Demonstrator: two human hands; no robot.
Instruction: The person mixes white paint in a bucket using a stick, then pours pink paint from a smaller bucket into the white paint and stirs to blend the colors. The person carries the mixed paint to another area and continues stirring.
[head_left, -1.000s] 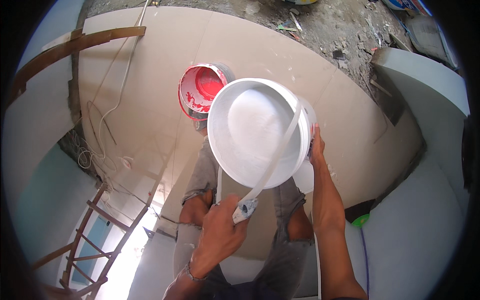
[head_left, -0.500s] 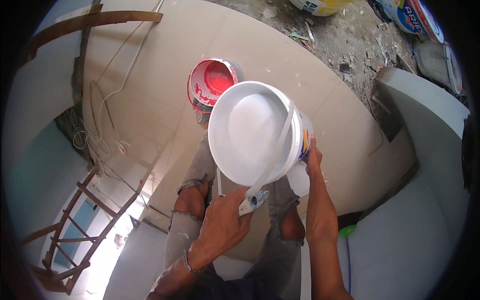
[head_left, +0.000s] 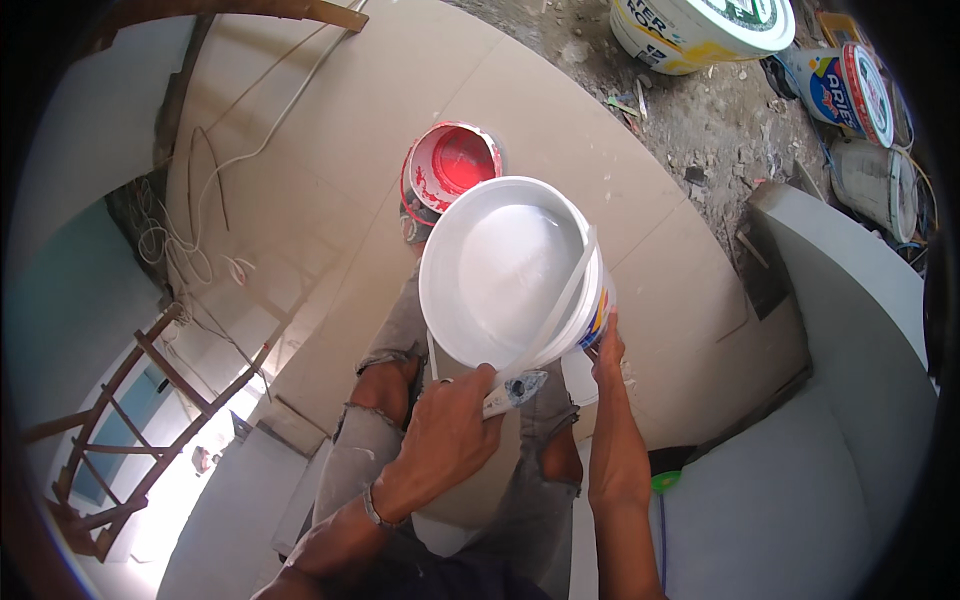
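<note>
A white plastic bucket [head_left: 500,270] is held tilted in front of my legs, its mouth turned toward me and its inside pale. My left hand [head_left: 445,430] is closed at the near rim around what looks like a paintbrush [head_left: 514,393]; only its stained handle end shows, the rest hidden. The bucket's white carrying handle [head_left: 562,298] crosses the mouth and runs down to that hand. Against the bucket's right outer side, my right hand [head_left: 608,352] grips, its fingers partly hidden behind. Just beyond, near my foot, stands a smaller bucket [head_left: 455,165] smeared with red paint.
Beige tiles [head_left: 560,120] cover the floor. Loose cables [head_left: 205,190] and a wooden ladder-like frame [head_left: 165,430] are at the left. Far right, several paint buckets [head_left: 690,35] stand on rubble. A low curved wall [head_left: 845,260] rises at the right.
The view has shifted, bringing more of the far buckets into sight. Both hands keep their hold on the same things, and the white bucket's tilt looks slightly different.
</note>
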